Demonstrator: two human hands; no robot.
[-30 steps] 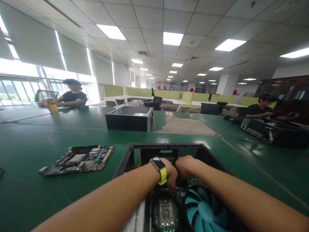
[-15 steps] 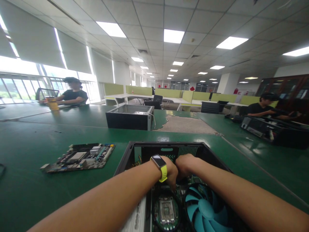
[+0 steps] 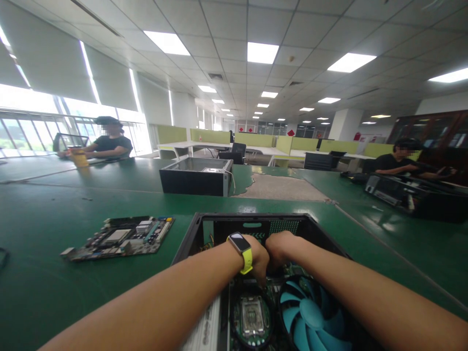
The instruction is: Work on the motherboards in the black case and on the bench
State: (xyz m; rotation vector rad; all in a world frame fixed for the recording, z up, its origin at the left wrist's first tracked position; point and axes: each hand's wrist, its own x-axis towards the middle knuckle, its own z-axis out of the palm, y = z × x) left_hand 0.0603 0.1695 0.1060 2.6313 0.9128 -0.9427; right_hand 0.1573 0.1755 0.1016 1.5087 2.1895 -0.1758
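Observation:
Both of my arms reach into an open black computer case (image 3: 310,220) in front of me. My left hand (image 3: 260,257), with a yellow-banded watch (image 3: 239,242) on its wrist, is bent down with fingers curled toward the board inside. Right beside it, my right hand (image 3: 280,247) is closed, knuckles up. What the fingertips of either hand hold is hidden behind the hands. Nearer to me in the case lie a metal processor socket (image 3: 253,317) inside a dark ring and a fan with blue blades (image 3: 310,314).
A loose motherboard (image 3: 146,243) lies left of the case on the green table (image 3: 44,214). Beyond stands another open case (image 3: 193,181), near a bare patch (image 3: 281,187). One person (image 3: 111,144) sits far left; another (image 3: 395,163) works at the right behind a black case (image 3: 427,197).
Almost nothing differs. Both hands stay at the same spot in the case, and the view has shifted very slightly.

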